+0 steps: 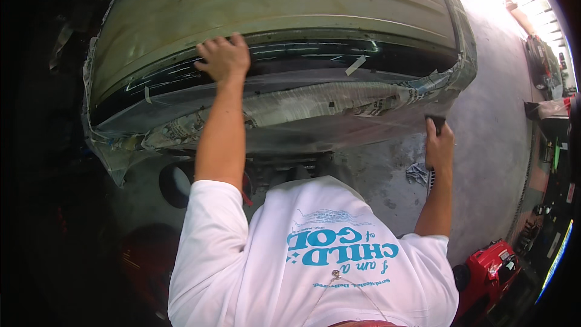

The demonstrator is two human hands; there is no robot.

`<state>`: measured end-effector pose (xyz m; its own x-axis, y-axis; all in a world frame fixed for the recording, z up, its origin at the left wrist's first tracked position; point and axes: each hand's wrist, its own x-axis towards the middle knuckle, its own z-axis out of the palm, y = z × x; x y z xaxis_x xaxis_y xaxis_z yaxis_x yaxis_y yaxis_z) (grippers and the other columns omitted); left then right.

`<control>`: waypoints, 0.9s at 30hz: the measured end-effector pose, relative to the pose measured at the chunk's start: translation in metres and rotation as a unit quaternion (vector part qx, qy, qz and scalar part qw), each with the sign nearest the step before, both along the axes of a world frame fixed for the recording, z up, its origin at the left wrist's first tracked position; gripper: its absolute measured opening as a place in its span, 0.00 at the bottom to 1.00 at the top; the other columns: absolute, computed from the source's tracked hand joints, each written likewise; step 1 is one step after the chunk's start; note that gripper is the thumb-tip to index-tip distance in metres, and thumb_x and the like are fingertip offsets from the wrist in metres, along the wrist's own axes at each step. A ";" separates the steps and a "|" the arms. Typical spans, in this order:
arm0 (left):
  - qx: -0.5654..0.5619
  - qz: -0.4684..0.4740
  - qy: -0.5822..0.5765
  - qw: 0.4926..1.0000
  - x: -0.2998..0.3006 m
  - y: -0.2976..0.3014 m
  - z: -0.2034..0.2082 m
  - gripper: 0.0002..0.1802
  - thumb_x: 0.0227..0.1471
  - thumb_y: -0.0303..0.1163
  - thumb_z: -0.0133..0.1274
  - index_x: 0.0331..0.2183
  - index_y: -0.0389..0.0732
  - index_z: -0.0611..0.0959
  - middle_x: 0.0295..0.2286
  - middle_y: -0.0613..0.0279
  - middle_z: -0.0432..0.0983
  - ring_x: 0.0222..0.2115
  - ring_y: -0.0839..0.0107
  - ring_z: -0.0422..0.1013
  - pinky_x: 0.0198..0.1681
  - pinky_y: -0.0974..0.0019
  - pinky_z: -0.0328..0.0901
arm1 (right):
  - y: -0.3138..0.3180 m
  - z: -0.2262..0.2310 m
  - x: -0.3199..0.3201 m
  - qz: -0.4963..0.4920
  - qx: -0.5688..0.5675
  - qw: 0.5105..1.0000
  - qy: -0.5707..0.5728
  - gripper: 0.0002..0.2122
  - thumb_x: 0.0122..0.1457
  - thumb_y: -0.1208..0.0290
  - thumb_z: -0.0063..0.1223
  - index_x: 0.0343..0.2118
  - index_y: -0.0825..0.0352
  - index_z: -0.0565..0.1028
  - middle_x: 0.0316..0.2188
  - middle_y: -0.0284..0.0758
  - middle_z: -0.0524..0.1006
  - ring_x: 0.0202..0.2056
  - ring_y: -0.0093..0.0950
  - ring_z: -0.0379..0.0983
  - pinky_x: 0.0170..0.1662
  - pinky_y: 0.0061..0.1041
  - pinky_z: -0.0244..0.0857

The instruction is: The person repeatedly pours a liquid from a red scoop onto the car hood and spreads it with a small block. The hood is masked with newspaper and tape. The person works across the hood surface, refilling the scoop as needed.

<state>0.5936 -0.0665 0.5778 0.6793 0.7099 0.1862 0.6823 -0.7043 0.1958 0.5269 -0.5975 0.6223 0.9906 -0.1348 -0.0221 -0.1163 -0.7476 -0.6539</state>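
My left hand [225, 57] lies flat with spread fingers across the glossy black strip [290, 53] along the edge of a vehicle roof, its fingertips on the ribbed greenish roof panel [284, 3]. To the right, beside the masked side of the vehicle, my right hand [440, 146] is closed around a small dark block [436, 123]; its kind is not plain from here. Newspaper [327, 100] and clear plastic film [284, 139] cover the vehicle below the strip. Short pieces of masking tape [356, 65] stick to the strip's lower edge.
A crumpled cloth [417, 173] lies on the grey concrete floor [490, 127] below my right hand. At the lower right stands a red machine [487, 272]. Shelving and assorted gear line the right side. The left side is dark.
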 end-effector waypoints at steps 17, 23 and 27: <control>-0.085 -0.115 0.245 0.959 0.097 -0.256 0.035 0.57 0.66 0.70 0.24 0.66 0.22 0.62 0.67 0.26 0.50 0.71 0.28 0.40 0.66 0.17 0.27 | -0.132 -0.076 -0.138 -0.181 0.206 0.959 0.070 0.16 0.71 0.64 0.53 0.26 0.64 0.69 0.15 0.27 0.69 0.15 0.19 0.66 0.18 0.24 0.61; -0.157 -0.181 0.230 0.943 0.112 -0.325 0.054 0.50 0.68 0.66 0.24 0.67 0.30 0.65 0.68 0.30 0.53 0.71 0.29 0.40 0.66 0.17 0.26 | -0.145 -0.087 -0.145 -0.192 0.207 0.957 0.071 0.15 0.71 0.63 0.54 0.27 0.64 0.69 0.16 0.28 0.69 0.15 0.19 0.66 0.19 0.25 0.62; -0.235 -0.288 0.106 0.922 0.108 -0.375 0.065 0.45 0.69 0.62 0.26 0.64 0.33 0.71 0.66 0.39 0.60 0.71 0.39 0.47 0.67 0.19 0.32 | -0.149 -0.083 -0.152 -0.218 0.208 0.952 0.053 0.14 0.71 0.63 0.54 0.29 0.64 0.71 0.16 0.28 0.69 0.15 0.20 0.66 0.19 0.25 0.63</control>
<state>0.7021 -0.4416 0.6423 0.9548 0.1873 -0.2306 0.2787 -0.8333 0.4774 0.3752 -0.7466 0.5394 0.8320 -0.4902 -0.2598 -0.4375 -0.2916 -0.8506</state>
